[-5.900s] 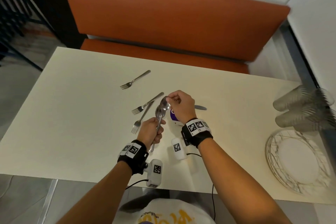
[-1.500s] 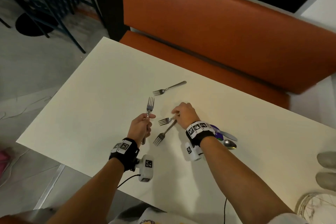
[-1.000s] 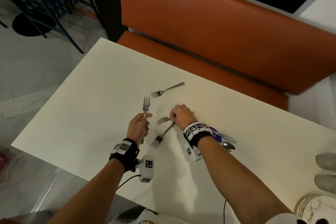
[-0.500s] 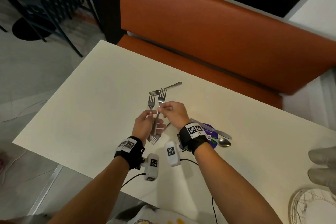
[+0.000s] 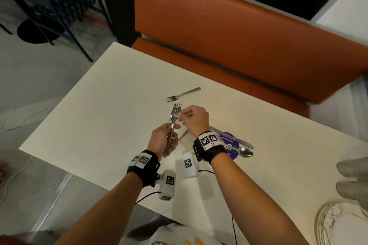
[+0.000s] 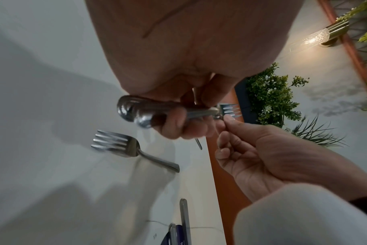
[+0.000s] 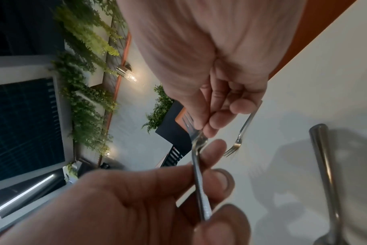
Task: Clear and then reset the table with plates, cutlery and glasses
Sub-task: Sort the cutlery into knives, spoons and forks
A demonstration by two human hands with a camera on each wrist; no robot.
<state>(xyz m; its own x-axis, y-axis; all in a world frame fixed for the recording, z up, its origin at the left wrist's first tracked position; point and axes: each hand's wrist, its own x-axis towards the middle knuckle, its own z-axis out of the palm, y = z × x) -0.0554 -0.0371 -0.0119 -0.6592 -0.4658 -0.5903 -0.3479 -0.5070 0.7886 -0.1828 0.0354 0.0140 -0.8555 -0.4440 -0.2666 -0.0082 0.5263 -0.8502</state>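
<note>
Above the table, forks are gripped in the left hand. Their necks are pinched by the right hand.

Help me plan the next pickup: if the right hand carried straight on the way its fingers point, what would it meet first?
The right hand points up-left at the forks held upright in the left hand, and it already pinches them near the tines. Past those, the loose fork on the table looks next, though depth is unclear.
</note>
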